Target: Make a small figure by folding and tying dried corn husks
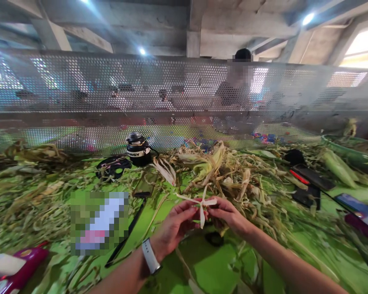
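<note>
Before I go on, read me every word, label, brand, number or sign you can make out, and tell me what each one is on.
"RCY": white band around the black bottle; any letters before it are unclear.
Marks on the magenta device at lower left: too blurred to read.
Pixelated patch left of the hands: nothing readable.
No other text is legible.

White band (138,153) on the black bottle (136,142): dark lettering, partly legible, ending apparently in "RCY".
</note>
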The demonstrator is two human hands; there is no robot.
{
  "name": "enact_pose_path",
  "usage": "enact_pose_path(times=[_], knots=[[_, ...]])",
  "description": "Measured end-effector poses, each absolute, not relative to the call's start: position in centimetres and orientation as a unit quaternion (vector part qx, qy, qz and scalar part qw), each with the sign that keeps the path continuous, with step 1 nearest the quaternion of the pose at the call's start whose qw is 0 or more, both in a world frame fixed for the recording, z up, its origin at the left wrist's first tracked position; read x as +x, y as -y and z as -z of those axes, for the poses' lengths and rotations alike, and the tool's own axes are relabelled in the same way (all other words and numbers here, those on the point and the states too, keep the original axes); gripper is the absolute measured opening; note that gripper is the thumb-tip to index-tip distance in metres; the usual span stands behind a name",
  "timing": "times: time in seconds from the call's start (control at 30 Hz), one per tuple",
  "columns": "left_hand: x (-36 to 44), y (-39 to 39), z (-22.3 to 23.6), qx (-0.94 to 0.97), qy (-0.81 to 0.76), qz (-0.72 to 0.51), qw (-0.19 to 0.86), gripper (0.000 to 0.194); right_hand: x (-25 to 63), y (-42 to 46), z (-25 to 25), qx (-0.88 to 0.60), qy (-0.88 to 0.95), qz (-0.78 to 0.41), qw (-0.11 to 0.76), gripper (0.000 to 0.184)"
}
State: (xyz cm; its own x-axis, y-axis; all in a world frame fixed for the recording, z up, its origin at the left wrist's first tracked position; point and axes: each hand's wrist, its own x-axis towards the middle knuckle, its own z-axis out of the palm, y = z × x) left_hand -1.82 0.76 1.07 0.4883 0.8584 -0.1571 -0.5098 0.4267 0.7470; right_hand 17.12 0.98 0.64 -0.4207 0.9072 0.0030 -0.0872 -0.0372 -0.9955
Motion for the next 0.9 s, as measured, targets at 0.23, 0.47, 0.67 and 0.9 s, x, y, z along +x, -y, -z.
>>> enact_pose_path(times=[0.23,0.47,0.67,0.9], knots=[[-1.6,0.2,-1.7,0.373,-0.282,-0.407,0.785,0.030,16.4,-0.4,-1.1,-0.347,0.582,-0.635,0.370,0.027],[-1.0,0.5,-2.0,0.397,-0.334,-0.415,0.748,0.026,16.6,0.1,-2.2,-0.362,0.732,-0.422,0.394,0.020],[-0.9,0.4,-2.2,0.456,-0.352,-0.440,0.689,0.028,16.8,0.4,-1.5,-0.389,0.797,-0.222,0.405,0.021],[-0.7,0.6,-2.4,0.401,-0.356,-0.436,0.723,0.030,15.5,0.3,-0.3,-0.449,0.751,-0.259,0.410,0.041]])
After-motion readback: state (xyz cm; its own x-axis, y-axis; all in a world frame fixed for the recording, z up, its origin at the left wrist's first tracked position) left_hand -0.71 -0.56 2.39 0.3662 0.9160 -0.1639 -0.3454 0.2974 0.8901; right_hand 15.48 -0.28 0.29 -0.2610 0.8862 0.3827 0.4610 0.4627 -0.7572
